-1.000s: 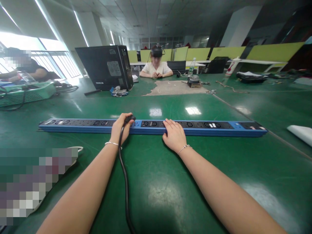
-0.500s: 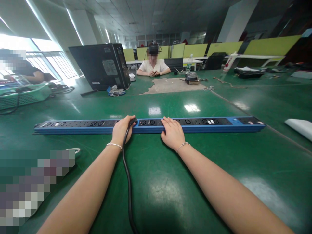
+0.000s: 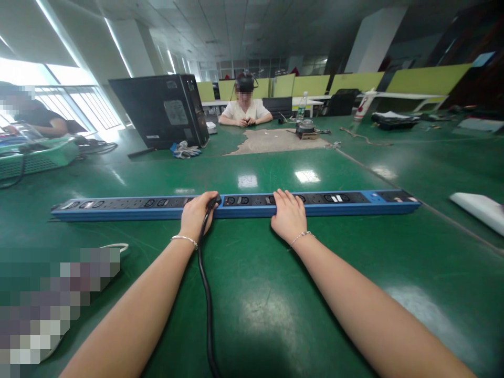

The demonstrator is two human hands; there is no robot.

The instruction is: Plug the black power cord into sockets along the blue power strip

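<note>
A long blue power strip (image 3: 252, 211) with a row of black sockets lies crosswise on the green table. My left hand (image 3: 196, 215) is closed around the black plug (image 3: 214, 200) at the end of a power cord (image 3: 207, 299), against the strip left of its middle. The plug's contact end is hidden, so how deep it sits cannot be made out. The cord runs down past my left wrist toward the near edge. My right hand (image 3: 290, 215) lies over the strip right of its middle, fingers stretched out across the top and covering some sockets.
A black computer case (image 3: 157, 113) stands at the back left, with a glove (image 3: 185, 150) beside it. A green basket (image 3: 43, 160) is at far left, a white object (image 3: 478, 210) at right. A blurred-out thing (image 3: 63, 304) lies near left. Across the table sits a person (image 3: 244, 110).
My right hand has shifted right along the power strip. My left hand stays on the plug. The whole view has shifted slightly.
</note>
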